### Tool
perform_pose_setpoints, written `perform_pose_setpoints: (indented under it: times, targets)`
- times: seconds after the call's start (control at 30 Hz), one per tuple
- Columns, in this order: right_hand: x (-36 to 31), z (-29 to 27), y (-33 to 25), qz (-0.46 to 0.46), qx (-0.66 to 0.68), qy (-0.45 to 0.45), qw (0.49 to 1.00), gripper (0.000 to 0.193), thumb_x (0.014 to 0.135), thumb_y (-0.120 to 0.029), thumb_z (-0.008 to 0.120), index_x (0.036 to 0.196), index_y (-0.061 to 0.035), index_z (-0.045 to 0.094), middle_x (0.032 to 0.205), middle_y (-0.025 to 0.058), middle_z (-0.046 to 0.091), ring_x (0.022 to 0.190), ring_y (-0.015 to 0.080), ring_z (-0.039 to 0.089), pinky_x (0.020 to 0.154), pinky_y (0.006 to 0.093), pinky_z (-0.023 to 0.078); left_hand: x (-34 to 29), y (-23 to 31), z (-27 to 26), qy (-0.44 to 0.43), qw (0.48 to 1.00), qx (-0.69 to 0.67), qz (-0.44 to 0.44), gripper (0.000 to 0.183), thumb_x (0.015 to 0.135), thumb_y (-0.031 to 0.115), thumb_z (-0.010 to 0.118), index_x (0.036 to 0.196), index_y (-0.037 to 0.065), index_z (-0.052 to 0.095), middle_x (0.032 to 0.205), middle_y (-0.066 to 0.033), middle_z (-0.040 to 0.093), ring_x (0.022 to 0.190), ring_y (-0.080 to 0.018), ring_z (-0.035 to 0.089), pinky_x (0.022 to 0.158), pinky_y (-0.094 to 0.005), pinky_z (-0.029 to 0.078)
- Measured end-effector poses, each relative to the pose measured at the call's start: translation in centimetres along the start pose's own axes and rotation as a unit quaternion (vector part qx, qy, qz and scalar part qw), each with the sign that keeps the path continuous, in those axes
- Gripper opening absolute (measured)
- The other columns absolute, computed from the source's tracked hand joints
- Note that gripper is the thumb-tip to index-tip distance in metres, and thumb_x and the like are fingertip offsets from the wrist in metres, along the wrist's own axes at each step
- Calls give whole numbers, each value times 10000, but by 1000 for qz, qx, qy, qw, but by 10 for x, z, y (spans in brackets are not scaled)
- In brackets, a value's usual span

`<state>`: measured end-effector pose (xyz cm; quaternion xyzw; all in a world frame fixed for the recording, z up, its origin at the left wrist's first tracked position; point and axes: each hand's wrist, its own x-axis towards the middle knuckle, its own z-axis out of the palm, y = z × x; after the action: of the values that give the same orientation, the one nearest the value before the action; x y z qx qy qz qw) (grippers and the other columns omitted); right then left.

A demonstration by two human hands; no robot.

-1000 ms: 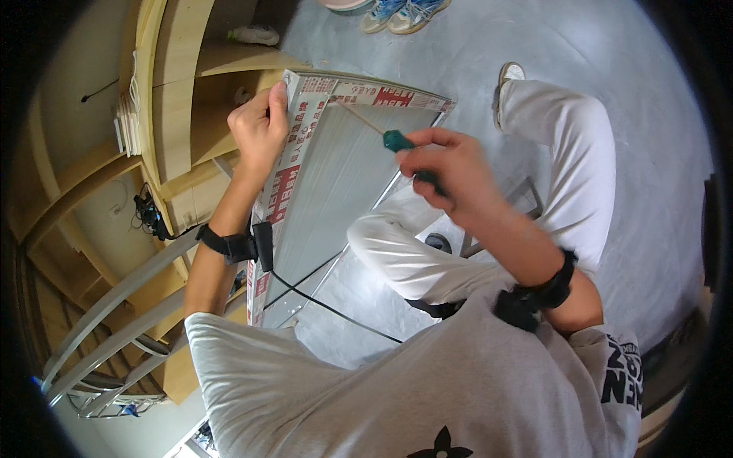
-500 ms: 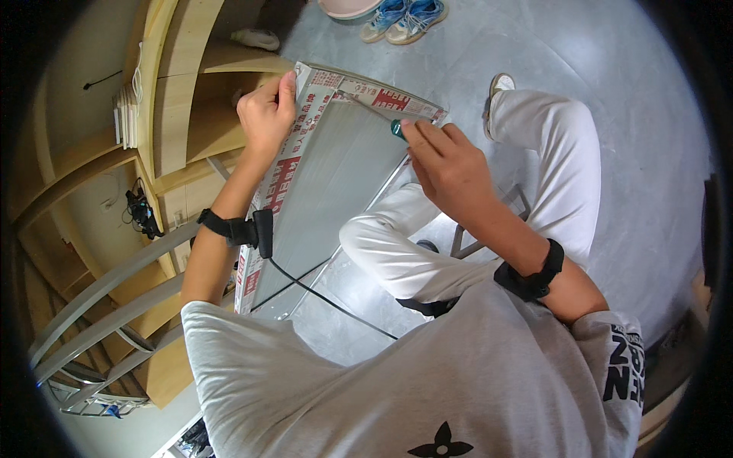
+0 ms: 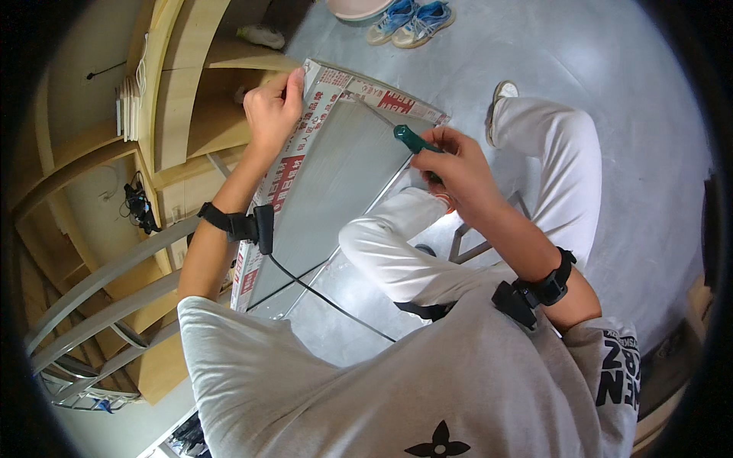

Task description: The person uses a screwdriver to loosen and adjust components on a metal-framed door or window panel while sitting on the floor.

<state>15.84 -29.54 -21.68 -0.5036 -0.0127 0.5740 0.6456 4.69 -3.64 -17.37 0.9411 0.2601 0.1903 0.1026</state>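
A window-screen-like panel with a grey surface stands slanted in front of me, its frame wrapped in white film with red print. My left hand is closed on the frame's left edge near the far corner, thumb up. In my right hand is a screwdriver with a dark green handle, gripped between thumb and curled fingers. Its thin metal shaft points to the upper left, the tip at or close to the frame's far left corner. Whether the tip touches the frame, I cannot tell.
Wooden shelving lines the left side, with curved metal rails below it. Blue-and-white shoes and a pink basin rest on the grey floor beyond the panel. A black cable runs from my left wrist strap.
My right hand has drawn back slightly and shifted its grip, so more of the green handle shows. The left hand stays on the frame; the whole view has shifted a little.
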Motion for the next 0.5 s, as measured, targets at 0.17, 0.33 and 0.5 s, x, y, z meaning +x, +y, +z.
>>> perform_pose_setpoints:
  times: [0.17, 0.33, 0.5]
  targets:
    - [-3, -2, 6, -468, -545, 87, 690, 350, 753, -63, 686, 1097, -56, 626, 874, 77, 608, 621, 192, 588, 544, 317, 485, -1, -3, 0, 6, 1000, 19, -12, 271, 857, 236, 624, 731, -1, 658, 558, -209, 520, 467, -362, 517, 453, -371, 404]
    - [1, 0, 8, -453, -629, 95, 624, 380, 779, -84, 679, 1155, -81, 621, 785, 88, 584, 544, 189, 557, 503, 309, 478, 2, 1, -1, -7, 1000, 15, -13, 289, 858, 241, 627, 713, -8, 646, 548, -212, 508, 448, -356, 484, 454, -367, 400]
    - [16, -16, -19, 263, 265, -147, 916, 272, 851, -181, 649, 1049, -43, 524, 744, 49, 533, 467, 61, 425, 331, 179, 303, 3, 0, -1, -9, 1000, -10, -12, 296, 857, 231, 631, 703, -22, 636, 545, -217, 502, 445, -351, 478, 451, -364, 398]
